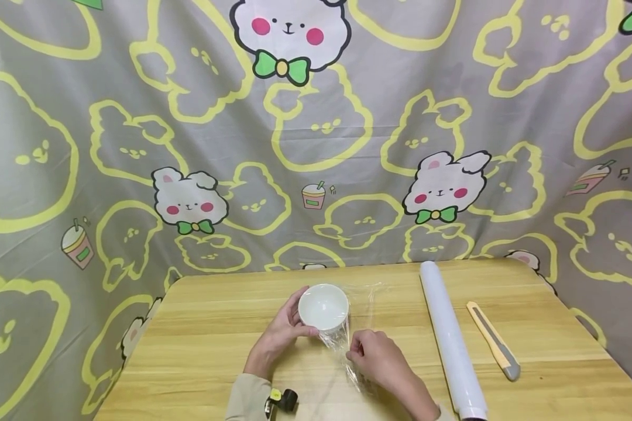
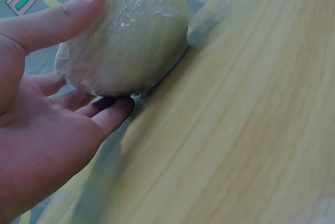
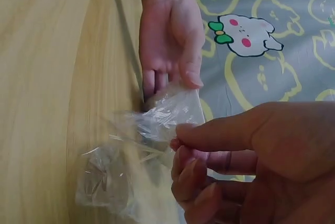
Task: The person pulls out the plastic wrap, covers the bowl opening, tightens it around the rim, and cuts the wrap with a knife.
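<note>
My left hand (image 1: 282,331) grips a small white bowl (image 1: 323,307) from its left side, thumb at the near side and the other fingers around the far side and underneath. Clear cling film (image 2: 137,17) covers the bowl's outer wall in the left wrist view, wrinkled and clinging. Right of the bowl, my right hand (image 1: 381,358) pinches a gathered part of the film between thumb and forefinger. A loose, crumpled end of film (image 3: 104,179) hangs below that pinch in the right wrist view. The bowl's mouth faces up toward the head camera, its inside uncovered.
A long roll of cling film (image 1: 450,339) lies on the wooden table (image 1: 189,351) to the right of my right hand. Beyond it is a yellow and grey utility knife (image 1: 493,341). A patterned cloth (image 1: 326,175) hangs behind the table and along both sides.
</note>
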